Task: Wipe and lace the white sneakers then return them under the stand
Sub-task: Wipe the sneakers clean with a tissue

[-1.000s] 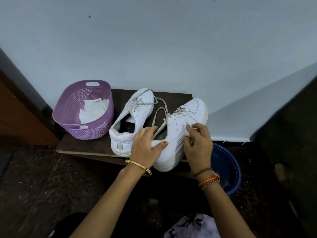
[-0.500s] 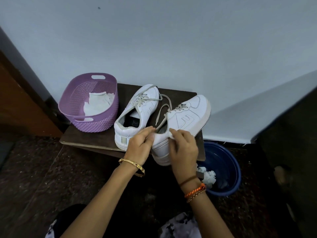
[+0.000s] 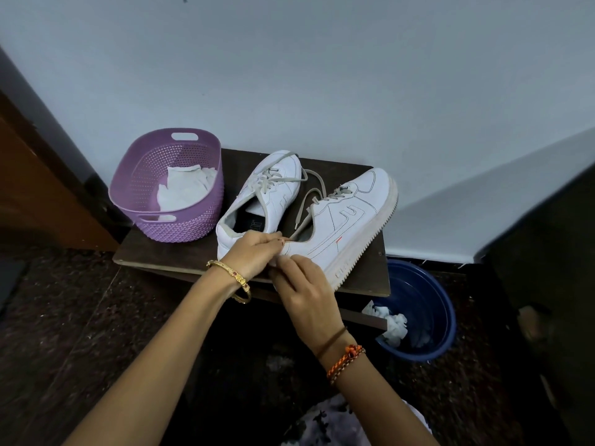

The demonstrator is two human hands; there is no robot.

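Since a moment ago, the right hand [image 3: 304, 292] has slid down the side of the right sneaker [image 3: 341, 226], from near its middle to the heel end. More of that shoe's side now shows, and the blue tub [image 3: 428, 312] at the lower right shows more too. The left hand [image 3: 254, 254] has stayed at the heel.

A big pale wall [image 3: 322, 75] fills the top of the frame. A dark speckled floor [image 3: 64, 317] fills the bottom. A small dark wooden desk [image 3: 161, 252] stands in the middle against the wall. On its left end sits a purple basket [image 3: 180, 226] with a white cloth [image 3: 183, 191] inside. The blue tub sits on the floor beside the desk, with crumpled white stuff [image 3: 394, 325] in it.

Both sneakers lie on the desk. The left sneaker [image 3: 273, 188] stands flat in the middle. The right sneaker is tipped on its side just beside it, toe to the upper right. Its laces [image 3: 306, 204] hang loose.

The left hand's fingers [image 3: 270, 241] are curled over the heel rim and grip it. The right hand's fingers [image 3: 289, 262] are bent and press on the heel just below. I cannot tell if they pinch a cloth.
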